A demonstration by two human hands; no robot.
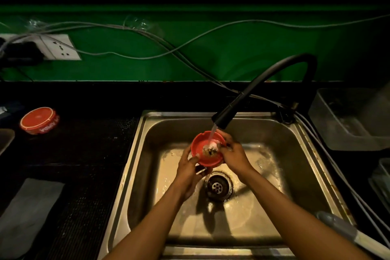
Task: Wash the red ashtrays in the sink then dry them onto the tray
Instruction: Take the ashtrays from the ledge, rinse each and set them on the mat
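Water from the black faucet falls straight into the red ashtray, held tilted over the sink, above the drain and toward the basin's far edge. The left hand cups its near-left rim in a curled grip, thumb on the rim; the right hand pinches the right rim. Dark ash sits in the bowl's middle, just left of the right fingertips, so that hand is nearer to rub it loose.
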